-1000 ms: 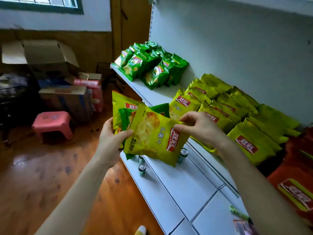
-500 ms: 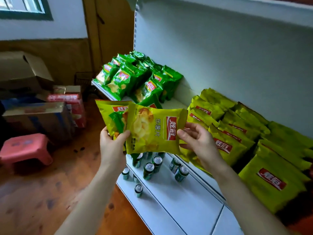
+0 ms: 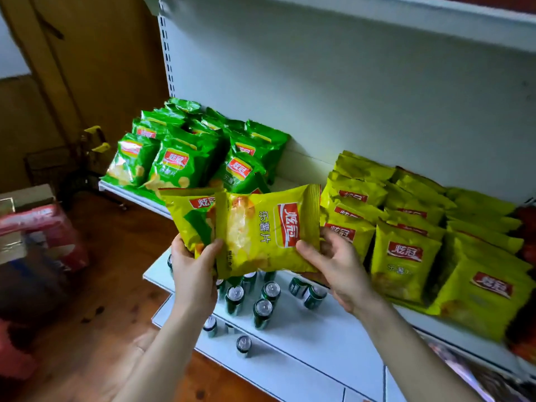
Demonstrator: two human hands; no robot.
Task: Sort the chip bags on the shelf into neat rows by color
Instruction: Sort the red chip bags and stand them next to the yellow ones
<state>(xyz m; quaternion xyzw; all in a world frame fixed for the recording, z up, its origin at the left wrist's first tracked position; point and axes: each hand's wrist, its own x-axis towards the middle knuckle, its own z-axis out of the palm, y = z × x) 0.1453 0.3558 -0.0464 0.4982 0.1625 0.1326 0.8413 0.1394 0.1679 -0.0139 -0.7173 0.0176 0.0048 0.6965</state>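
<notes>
- While the left hand (image 3: 193, 274) clutches two yellow chip bags (image 3: 185, 219) at frame centre, the right hand (image 3: 339, 262) pinches the right end of the front bag (image 3: 266, 230).
- Green bags (image 3: 185, 152) pile upper left on the shelf (image 3: 124, 192); yellow rows (image 3: 420, 227) lie right.

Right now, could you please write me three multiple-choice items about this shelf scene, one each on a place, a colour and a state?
1. Where on the shelf do the green chip bags lie? A. left end B. right end C. middle
2. What colour is the front bag being held? A. red B. yellow C. blue
3. What is the right hand doing? A. hanging empty B. resting on cans C. gripping the front bag
Answers: 1 A, piled left of the yellow rows; 2 B, yellow face, red logo; 3 C, thumb and fingers pinch its end.
</notes>
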